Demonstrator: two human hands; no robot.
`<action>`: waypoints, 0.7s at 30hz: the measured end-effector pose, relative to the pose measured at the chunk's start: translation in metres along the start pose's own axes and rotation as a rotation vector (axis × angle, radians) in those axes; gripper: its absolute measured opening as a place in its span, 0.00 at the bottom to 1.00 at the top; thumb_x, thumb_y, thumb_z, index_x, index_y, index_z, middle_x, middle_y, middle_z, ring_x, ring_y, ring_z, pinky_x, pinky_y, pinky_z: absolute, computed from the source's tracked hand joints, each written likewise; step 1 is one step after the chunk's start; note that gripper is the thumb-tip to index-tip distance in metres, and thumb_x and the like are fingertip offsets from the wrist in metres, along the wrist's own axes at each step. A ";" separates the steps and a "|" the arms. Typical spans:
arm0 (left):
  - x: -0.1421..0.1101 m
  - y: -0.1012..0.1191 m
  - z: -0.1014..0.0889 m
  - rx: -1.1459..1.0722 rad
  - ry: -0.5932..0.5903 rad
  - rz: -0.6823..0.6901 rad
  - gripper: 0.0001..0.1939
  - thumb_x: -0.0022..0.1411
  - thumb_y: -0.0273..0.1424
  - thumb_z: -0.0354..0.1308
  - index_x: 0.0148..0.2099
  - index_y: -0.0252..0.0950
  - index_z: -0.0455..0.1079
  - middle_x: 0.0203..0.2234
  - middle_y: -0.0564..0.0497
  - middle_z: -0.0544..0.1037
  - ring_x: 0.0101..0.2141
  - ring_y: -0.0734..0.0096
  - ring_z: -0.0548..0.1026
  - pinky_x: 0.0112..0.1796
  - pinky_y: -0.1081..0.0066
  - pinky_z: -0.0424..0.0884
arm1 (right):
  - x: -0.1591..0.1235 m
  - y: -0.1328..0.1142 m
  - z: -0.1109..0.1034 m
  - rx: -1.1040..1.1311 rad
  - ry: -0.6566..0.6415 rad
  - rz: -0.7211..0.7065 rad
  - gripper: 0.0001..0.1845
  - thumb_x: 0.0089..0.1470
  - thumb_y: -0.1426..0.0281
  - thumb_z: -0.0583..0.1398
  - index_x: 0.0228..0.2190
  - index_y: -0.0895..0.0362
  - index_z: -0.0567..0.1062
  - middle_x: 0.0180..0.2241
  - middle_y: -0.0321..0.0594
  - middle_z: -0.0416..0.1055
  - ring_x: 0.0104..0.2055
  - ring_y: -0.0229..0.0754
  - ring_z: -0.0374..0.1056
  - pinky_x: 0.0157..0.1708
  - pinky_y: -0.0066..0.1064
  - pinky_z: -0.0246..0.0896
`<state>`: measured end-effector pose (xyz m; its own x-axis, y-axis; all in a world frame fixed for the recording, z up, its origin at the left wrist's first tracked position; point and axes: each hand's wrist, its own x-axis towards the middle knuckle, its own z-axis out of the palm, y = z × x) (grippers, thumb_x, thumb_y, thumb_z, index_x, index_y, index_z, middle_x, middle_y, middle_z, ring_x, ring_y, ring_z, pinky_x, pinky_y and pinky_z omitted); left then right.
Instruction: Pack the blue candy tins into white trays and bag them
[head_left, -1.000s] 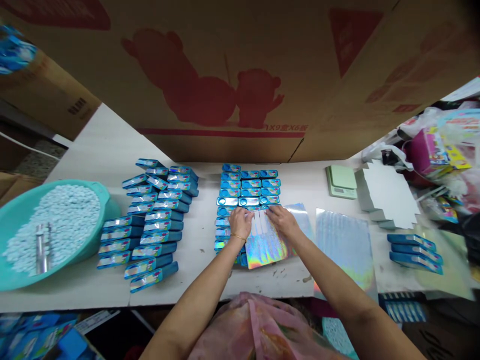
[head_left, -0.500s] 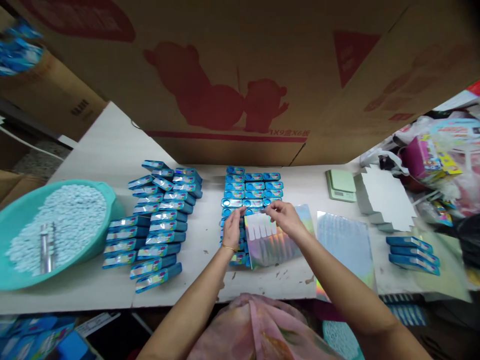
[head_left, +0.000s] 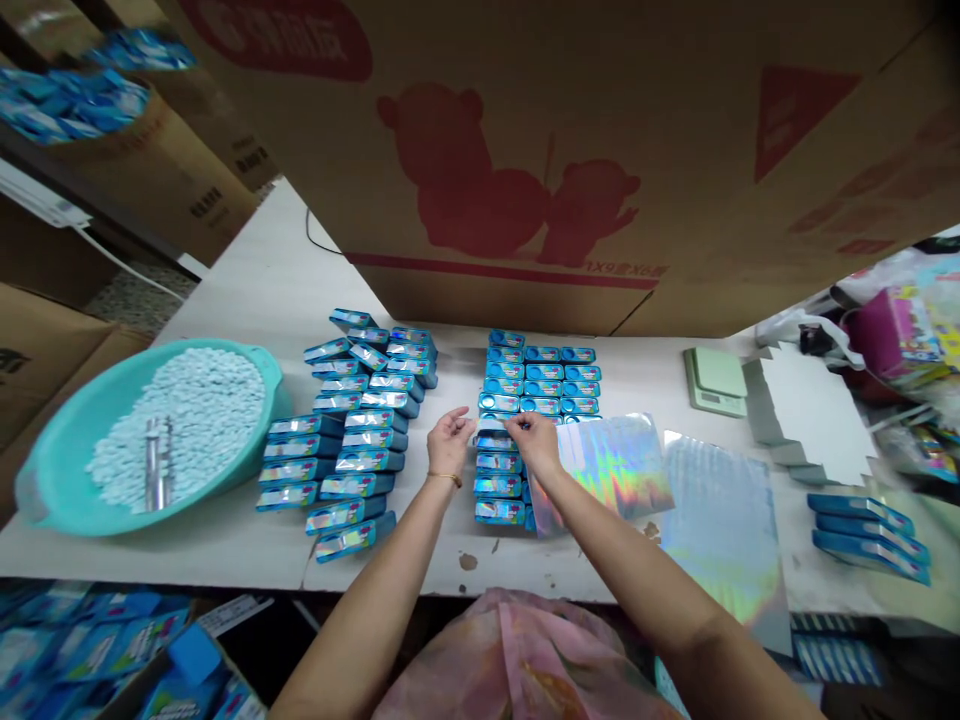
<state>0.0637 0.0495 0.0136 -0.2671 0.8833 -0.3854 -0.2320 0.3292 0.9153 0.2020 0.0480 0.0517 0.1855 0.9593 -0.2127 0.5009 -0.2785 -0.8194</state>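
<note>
My right hand [head_left: 534,440] pinches one end of a small clear or silvery sticker [head_left: 491,425] over the middle block of blue boxes [head_left: 501,462]. To its left, my left hand [head_left: 448,442] has its fingers apart close to the sticker's other end; whether a fingertip touches it I cannot tell. A bracelet circles the left wrist. Under my right forearm lies a shiny rainbow-coloured sticker sheet [head_left: 619,465], partly covering the boxes' right side.
Left of the hands stand stacked blue boxes [head_left: 371,440] and a turquoise basin [head_left: 271,385] of pale pieces with a metal scoop [head_left: 157,465]. A large carton [head_left: 517,200] rises behind. Rightward are another shiny sheet [head_left: 720,530], a scale [head_left: 714,380] and several more boxes [head_left: 870,535].
My right hand has moved left from the sheet to the boxes with a sticker. My left hand has drawn slightly away, fingers spreading. The camera view has turned left.
</note>
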 end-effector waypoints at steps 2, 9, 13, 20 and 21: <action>0.011 -0.008 -0.001 0.130 0.052 0.049 0.19 0.41 0.30 0.59 0.40 0.31 0.66 0.19 0.56 0.71 0.24 0.76 0.70 0.31 0.73 0.66 | 0.003 0.001 0.009 -0.243 0.051 -0.103 0.09 0.46 0.67 0.55 0.21 0.56 0.72 0.26 0.38 0.69 0.31 0.39 0.63 0.32 0.30 0.55; 0.032 -0.026 0.005 0.328 0.036 0.072 0.18 0.44 0.28 0.56 0.41 0.32 0.67 0.22 0.52 0.74 0.25 0.73 0.72 0.33 0.71 0.68 | 0.010 0.007 0.020 -0.725 0.073 -0.195 0.11 0.51 0.68 0.52 0.26 0.57 0.73 0.29 0.45 0.68 0.35 0.45 0.60 0.34 0.35 0.50; 0.023 -0.030 -0.002 0.366 0.063 0.072 0.16 0.49 0.28 0.53 0.43 0.33 0.67 0.33 0.47 0.76 0.34 0.69 0.74 0.40 0.67 0.67 | 0.004 0.005 0.013 -0.832 0.028 -0.318 0.12 0.53 0.70 0.50 0.37 0.56 0.71 0.34 0.46 0.66 0.37 0.47 0.58 0.34 0.36 0.48; -0.016 -0.035 -0.008 0.479 -0.315 0.159 0.26 0.58 0.41 0.40 0.55 0.34 0.56 0.55 0.46 0.58 0.56 0.69 0.54 0.55 0.66 0.49 | -0.012 0.009 0.009 -0.924 -0.123 -0.513 0.21 0.55 0.67 0.47 0.50 0.56 0.60 0.42 0.48 0.62 0.41 0.47 0.55 0.38 0.39 0.47; -0.018 -0.035 -0.007 0.497 -0.355 0.152 0.27 0.58 0.43 0.39 0.55 0.35 0.56 0.56 0.47 0.57 0.56 0.70 0.53 0.55 0.66 0.48 | -0.013 0.011 0.011 -0.929 -0.129 -0.510 0.21 0.55 0.66 0.46 0.51 0.57 0.59 0.43 0.48 0.62 0.42 0.47 0.55 0.38 0.39 0.46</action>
<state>0.0698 0.0200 -0.0123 0.0840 0.9612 -0.2626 0.2696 0.2318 0.9347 0.1952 0.0332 0.0396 -0.2914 0.9548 -0.0584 0.9523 0.2838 -0.1121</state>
